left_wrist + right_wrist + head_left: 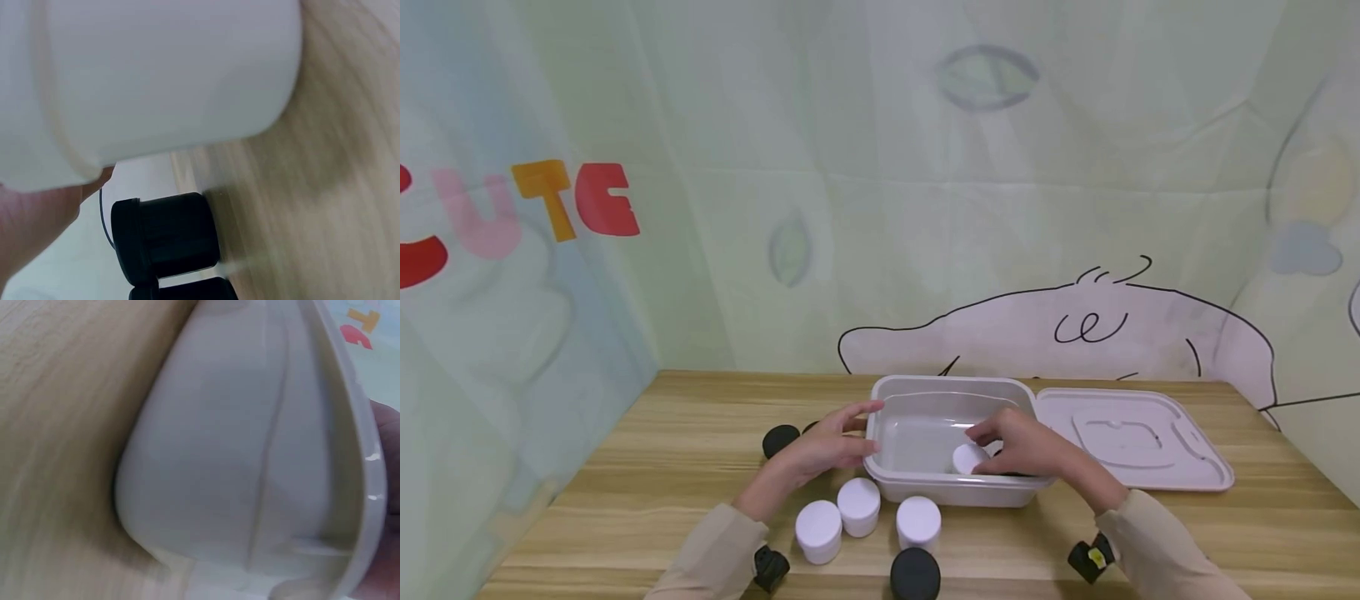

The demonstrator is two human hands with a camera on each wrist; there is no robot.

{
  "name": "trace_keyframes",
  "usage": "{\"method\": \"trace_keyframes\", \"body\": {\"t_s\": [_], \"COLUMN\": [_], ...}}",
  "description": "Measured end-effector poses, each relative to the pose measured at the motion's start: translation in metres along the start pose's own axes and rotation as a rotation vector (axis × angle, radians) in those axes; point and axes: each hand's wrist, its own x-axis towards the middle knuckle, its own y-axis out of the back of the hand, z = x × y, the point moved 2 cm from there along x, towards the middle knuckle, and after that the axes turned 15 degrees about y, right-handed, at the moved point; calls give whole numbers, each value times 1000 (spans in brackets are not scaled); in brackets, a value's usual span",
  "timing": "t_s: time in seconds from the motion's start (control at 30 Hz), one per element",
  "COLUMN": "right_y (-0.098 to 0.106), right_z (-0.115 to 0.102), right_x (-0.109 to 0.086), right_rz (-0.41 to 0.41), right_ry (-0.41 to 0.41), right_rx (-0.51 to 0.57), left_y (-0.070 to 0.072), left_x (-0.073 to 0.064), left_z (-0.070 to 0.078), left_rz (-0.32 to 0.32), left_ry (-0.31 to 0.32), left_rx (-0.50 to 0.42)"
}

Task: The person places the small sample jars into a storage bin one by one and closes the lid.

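Note:
A pale plastic box (pixel 951 492) stands uncovered on the table. My right hand (pixel 1026 442) reaches over its right part and pinches a small white lidded jar (pixel 968 458) inside it. Something dark shows under that palm, mostly hidden. My left hand (pixel 831 446) is at the box's left rim, its fingertips touching the edge. Near the left wrist stand two white jars (pixel 818 531), and one of them fills much of the left wrist view. The right wrist view shows the box's outer wall (pixel 231 437), with part of the hand beyond the rim.
The box's lid (pixel 1131 442) lies flat on the right. Another white jar (pixel 918 523) stands before the box, with a black jar (pixel 915 575) nearer. Black jars (pixel 169 234) also stand left of the box, partly behind the left hand. A printed cloth hangs behind the table.

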Motion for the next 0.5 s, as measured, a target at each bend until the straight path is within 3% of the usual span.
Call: {"method": "trace_keyframes", "body": {"t_s": [0.23,0.37,0.5], "right_y": [13,17,17], "right_z": [-8,-18,-32], "right_x": [-9,-16,-23], "right_rz": [90,157,229], "right_ry": [-61,-10,43], "right_rx": [-4,-25,61], "left_y": [0,-1,0], "left_x": [0,-1,-3], "left_z": [0,1,2], "left_rz": [-3,-4,-1], "left_ry": [-2,-3,-4], "left_rx": [4,2,15]}}
